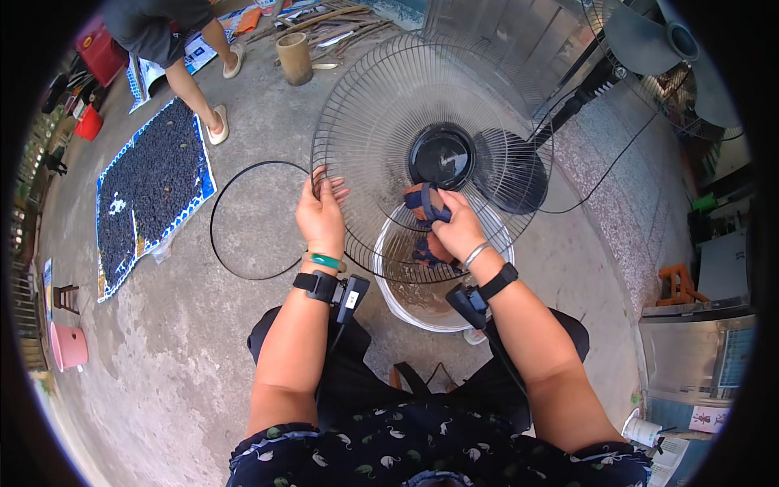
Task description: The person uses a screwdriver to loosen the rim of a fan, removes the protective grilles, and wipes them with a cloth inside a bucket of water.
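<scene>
My left hand [319,222] holds the left rim of a round wire fan grille [371,122], with fingers around the edge. The grille is tilted over a white basin [420,322] of murky brown water [435,304]. In my right hand [459,225] is a bunched dark blue and rust-brown cloth [426,204], held against the lower part of the grille. Part of the cloth hangs below my fingers, near the basin. A black disc [441,157] sits at the grille's centre. On the concrete to the left lies a thin black ring [219,201], its right side hidden behind the grille and my hand.
A pedestal fan's pole [563,115] and round base [514,173] stand behind the grille, with a cable [608,173] running right. Small dark fruits or pellets cover a blue-and-white sheet [210,176] at left. Beside it stands another person [192,91]. Farther back are a wooden cylinder [294,59] and sticks [341,21].
</scene>
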Demonstrator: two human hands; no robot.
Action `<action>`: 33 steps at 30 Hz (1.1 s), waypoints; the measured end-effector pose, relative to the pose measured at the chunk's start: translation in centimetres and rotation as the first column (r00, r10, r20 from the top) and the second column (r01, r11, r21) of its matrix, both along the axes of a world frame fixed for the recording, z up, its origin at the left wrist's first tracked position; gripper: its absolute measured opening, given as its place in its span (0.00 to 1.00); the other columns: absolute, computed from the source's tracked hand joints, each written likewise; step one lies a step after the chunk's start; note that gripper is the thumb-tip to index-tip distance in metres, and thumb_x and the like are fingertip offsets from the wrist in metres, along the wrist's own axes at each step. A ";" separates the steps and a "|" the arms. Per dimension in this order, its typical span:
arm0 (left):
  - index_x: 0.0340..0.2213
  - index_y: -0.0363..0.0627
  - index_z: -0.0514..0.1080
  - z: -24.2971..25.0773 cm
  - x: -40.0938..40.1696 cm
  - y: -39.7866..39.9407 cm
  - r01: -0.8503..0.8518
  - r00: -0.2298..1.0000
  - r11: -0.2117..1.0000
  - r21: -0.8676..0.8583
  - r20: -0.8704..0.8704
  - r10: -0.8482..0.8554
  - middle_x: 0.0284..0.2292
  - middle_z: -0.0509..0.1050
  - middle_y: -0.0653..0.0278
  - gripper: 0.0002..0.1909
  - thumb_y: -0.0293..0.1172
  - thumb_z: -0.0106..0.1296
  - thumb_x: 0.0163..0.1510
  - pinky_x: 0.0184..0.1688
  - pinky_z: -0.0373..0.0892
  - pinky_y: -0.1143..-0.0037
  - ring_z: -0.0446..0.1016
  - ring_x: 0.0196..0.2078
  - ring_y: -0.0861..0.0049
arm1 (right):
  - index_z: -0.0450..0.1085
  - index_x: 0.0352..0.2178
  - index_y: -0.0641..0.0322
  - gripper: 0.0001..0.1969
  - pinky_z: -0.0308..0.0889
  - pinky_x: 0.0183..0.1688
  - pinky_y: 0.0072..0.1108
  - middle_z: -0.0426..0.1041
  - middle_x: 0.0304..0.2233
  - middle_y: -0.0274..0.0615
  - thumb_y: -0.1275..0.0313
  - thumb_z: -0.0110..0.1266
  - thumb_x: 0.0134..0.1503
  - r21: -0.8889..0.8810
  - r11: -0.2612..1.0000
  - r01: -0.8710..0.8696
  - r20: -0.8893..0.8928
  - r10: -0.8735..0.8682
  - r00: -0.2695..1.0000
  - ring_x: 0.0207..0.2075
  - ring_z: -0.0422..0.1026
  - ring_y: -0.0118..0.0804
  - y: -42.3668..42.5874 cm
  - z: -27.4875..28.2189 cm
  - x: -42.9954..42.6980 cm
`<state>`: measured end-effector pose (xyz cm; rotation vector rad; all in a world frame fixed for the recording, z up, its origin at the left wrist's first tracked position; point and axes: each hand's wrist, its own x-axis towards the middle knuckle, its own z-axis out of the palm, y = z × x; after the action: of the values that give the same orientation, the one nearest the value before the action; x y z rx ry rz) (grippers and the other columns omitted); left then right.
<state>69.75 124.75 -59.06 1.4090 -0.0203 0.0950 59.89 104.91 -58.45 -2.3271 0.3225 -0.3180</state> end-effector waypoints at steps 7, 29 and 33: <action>0.43 0.37 0.63 0.6 -0.5 0.6 -0.037 0.999 0.999 0.013 0.016 0.037 0.30 0.72 0.60 0.13 0.24 0.38 0.56 0.30 0.69 0.83 0.73 0.29 0.81 | 0.61 0.46 0.69 0.29 0.60 0.47 0.23 0.60 0.44 0.48 0.76 0.52 0.36 0.023 0.998 -0.057 -0.096 0.059 0.994 0.43 0.64 0.47 4.3 0.7 1.0; 0.41 0.34 0.65 1.5 -1.0 0.2 -0.076 0.986 0.997 0.012 0.147 0.074 0.29 0.73 0.58 0.12 0.24 0.39 0.56 0.33 0.71 0.79 0.74 0.29 0.78 | 0.49 0.55 0.40 0.35 0.64 0.41 0.30 0.70 0.39 0.46 0.69 0.48 0.43 -0.335 0.909 -0.249 -0.657 -0.036 0.753 0.41 0.69 0.46 2.6 4.7 -1.0; 0.41 0.35 0.65 1.8 -1.3 0.2 -0.056 0.981 0.998 -0.001 0.184 0.056 0.29 0.73 0.58 0.12 0.24 0.39 0.56 0.33 0.71 0.79 0.74 0.30 0.77 | 0.52 0.54 0.41 0.34 0.62 0.45 0.29 0.69 0.41 0.51 0.74 0.46 0.42 -0.188 0.949 -0.252 -0.718 0.042 0.695 0.42 0.68 0.48 1.1 4.1 -2.8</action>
<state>68.49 124.90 -57.24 1.4010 -0.1339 0.2718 57.12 105.97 -54.38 -2.6495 0.4748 0.6999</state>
